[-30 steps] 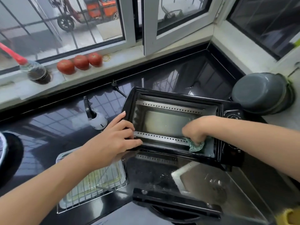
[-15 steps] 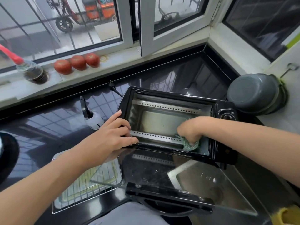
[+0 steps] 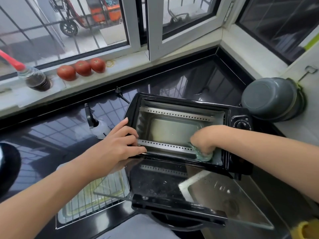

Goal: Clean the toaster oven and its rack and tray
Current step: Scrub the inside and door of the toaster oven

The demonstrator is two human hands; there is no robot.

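The black toaster oven (image 3: 186,133) stands in the middle of the frame on a dark glossy surface (image 3: 51,128), and its glass door (image 3: 172,187) is folded down toward the lower edge of the picture. The left hand (image 3: 119,144) rests on the left side of the oven frame, with the fingers straight and spread over the lower left corner of the opening. The right hand (image 3: 205,140) is inside the oven at the lower right corner; its fingers are curled around a green cloth (image 3: 202,156) and press it on the oven floor, though how much of the cloth is under the hand I cannot tell. The wire rack (image 3: 89,199) lies on the tray (image 3: 69,214) at the lower left of the frame, partly under the left forearm and the door. A spray bottle (image 3: 98,125) stands just beside the left hand. Three tomatoes (image 3: 81,68) lie in a row on the window sill (image 3: 131,66) in the upper left, near a dark bottle (image 3: 36,80). A grey pot (image 3: 271,99) is at the right edge.
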